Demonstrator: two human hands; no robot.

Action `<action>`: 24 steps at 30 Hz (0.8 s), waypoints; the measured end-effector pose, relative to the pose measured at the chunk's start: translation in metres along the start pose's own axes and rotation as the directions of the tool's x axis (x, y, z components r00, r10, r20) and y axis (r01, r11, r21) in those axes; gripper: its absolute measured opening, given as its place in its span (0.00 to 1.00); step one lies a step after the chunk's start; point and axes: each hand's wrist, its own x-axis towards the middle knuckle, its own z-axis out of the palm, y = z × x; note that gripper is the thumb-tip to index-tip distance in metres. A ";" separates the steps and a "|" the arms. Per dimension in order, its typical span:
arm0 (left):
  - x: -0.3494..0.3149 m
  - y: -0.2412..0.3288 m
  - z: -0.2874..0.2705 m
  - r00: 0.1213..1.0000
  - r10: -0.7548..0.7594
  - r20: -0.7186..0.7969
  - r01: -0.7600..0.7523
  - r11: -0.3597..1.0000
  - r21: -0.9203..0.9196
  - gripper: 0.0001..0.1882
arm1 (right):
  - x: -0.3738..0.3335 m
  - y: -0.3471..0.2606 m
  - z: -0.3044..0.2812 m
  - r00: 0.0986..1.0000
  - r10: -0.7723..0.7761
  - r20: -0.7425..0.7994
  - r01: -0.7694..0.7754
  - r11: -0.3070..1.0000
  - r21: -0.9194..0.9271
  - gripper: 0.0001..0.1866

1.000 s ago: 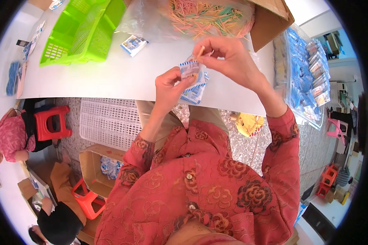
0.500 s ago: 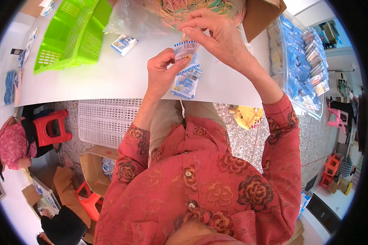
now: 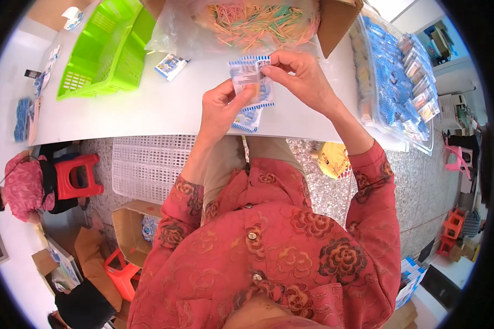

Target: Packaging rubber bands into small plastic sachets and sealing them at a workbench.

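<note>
Above the table's near edge, my left hand (image 3: pixel 219 109) pinches a small blue-and-white striped plastic packet (image 3: pixel 244 74) between thumb and fingers. It has a clear front, and something orange-yellow shows inside by my thumb. My right hand (image 3: pixel 304 82) is closed on the upper right corner of the packets in front of me, fingertips on the striped edge. Whether that corner belongs to the same packet or one behind it, I cannot tell. Another blue-and-white packet (image 3: pixel 248 120) shows just below, near the table edge.
A clear bag of pink, green and yellow thin sticks (image 3: pixel 263 24) lies at the back beside a cardboard flap (image 3: pixel 337 24). Left stands a green basket (image 3: pixel 101 55), with a loose packet (image 3: pixel 171 67) near it. A clear tub (image 3: pixel 373 104) of packets stands right. A person (image 3: pixel 24 189) sits far left.
My right hand has come down from near the stick bag to the packet's upper corner, and its fingers have closed there. My left hand keeps its hold.
</note>
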 end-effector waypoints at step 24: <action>-0.044 -0.010 -0.005 0.997 -0.075 -0.003 0.074 0.973 0.216 0.06 | -0.047 0.020 0.041 0.999 0.045 0.000 -0.045 0.990 0.132 0.08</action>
